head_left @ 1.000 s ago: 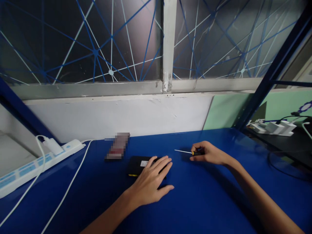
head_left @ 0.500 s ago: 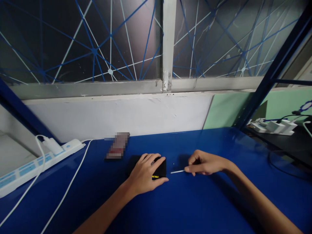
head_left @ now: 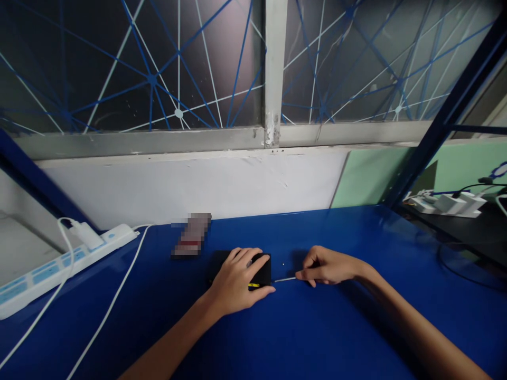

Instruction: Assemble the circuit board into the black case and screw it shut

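My left hand (head_left: 237, 279) lies over a flat black box (head_left: 262, 272), its fingers spread across the top and its thumb along the near side, holding it against the table. A yellow strip shows on the box's near side, and much of the box is hidden under my palm. To the right, my right hand (head_left: 327, 265) pinches a thin metal rod (head_left: 284, 279) between thumb and fingers. The rod points left, with its tip at or just beside the box's right edge; contact cannot be made out. A tiny shiny bit (head_left: 282, 264) lies on the table between the hands.
A blurred-out flat object (head_left: 193, 235) lies at the back of the blue table (head_left: 301, 338). On the left, a white power strip (head_left: 67, 266) has a plug and trailing cables. A dark shelf (head_left: 439, 229) with white adapters (head_left: 455, 205) stands at right. Behind is a wall.
My right hand has shifted slightly left, bringing the rod's tip up to the box's right edge. My left hand and the box stay almost in place.
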A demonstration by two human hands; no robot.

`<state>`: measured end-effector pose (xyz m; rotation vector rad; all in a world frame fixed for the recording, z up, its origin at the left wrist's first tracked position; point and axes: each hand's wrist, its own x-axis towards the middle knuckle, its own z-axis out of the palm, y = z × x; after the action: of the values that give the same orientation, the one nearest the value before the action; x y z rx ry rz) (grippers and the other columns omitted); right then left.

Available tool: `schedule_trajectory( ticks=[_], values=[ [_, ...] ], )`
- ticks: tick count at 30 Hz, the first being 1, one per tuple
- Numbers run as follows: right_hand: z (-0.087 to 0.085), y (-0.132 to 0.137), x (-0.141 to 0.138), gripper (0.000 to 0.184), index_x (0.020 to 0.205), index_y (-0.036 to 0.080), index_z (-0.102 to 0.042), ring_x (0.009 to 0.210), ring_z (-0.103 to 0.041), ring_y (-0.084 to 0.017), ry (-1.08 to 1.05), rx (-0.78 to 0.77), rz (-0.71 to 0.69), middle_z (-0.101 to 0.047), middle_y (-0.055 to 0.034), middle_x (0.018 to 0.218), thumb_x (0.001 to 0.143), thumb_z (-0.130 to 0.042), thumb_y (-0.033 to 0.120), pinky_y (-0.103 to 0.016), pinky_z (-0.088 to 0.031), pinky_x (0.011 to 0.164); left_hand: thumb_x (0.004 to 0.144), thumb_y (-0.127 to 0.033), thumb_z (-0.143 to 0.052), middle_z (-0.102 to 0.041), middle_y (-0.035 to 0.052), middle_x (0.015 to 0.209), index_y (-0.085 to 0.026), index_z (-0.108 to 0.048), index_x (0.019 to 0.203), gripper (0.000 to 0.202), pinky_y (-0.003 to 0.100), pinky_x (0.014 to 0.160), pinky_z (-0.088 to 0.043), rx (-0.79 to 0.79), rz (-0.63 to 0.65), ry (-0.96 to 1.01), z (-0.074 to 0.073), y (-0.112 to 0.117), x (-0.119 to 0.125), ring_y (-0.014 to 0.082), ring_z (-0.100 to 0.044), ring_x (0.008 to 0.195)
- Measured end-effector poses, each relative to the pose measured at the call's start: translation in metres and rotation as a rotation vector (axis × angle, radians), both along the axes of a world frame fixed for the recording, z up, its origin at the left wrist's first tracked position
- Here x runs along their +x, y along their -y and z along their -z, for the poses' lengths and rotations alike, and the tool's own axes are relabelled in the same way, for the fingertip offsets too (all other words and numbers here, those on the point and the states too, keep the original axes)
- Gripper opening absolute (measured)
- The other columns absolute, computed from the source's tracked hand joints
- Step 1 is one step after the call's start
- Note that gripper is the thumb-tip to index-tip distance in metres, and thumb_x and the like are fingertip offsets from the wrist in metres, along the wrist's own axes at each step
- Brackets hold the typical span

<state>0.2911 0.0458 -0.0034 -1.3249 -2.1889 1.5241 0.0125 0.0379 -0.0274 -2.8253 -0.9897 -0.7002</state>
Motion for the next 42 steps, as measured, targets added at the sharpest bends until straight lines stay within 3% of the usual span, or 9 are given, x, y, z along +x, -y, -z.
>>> schedule_trajectory(
  ticks=[25,33,42],
  values=[
    [0.0008,0.0008,-0.001,0.047,0.062,0.013,-0.062,0.034,-0.033,-0.004,-0.015,-0.009,-0.015,-0.04,0.0073,0.043,0.083,-0.061,0.055,-0.016,-0.026,0.032,0.085,-0.051,-0.063,-0.061,0.0132,0.123,-0.019,-0.057,0.126,0.053,0.051,0.094,-0.045,0.015,0.002,-0.003,0.0015,-0.0003,-0.0001,0.0309,-0.058,0.11],
    [-0.0022,-0.0004,0.0028,0.044,0.071,0.014,-0.064,0.038,-0.037,-0.005,0.005,-0.026,-0.021,-0.043,0.006,0.05,0.086,-0.056,0.055,-0.016,-0.031,0.033,0.087,-0.053,-0.06,-0.061,0.0135,0.123,-0.018,-0.056,0.127,0.053,0.051,0.094,-0.046,0.032,-0.025,-0.017,0.0036,-0.0009,0.0004,0.0312,-0.057,0.111],
    [-0.0015,-0.0014,0.0025,0.041,0.068,0.014,-0.062,0.042,-0.045,-0.005,-0.019,0.02,-0.012,-0.051,0.0039,0.054,0.079,-0.067,0.052,-0.016,-0.033,0.038,0.088,-0.054,-0.058,-0.061,0.0142,0.123,-0.017,-0.055,0.127,0.054,0.052,0.094,-0.045,0.052,-0.055,-0.031,0.0064,-0.0021,-0.0013,0.0317,-0.057,0.112]
  ],
)
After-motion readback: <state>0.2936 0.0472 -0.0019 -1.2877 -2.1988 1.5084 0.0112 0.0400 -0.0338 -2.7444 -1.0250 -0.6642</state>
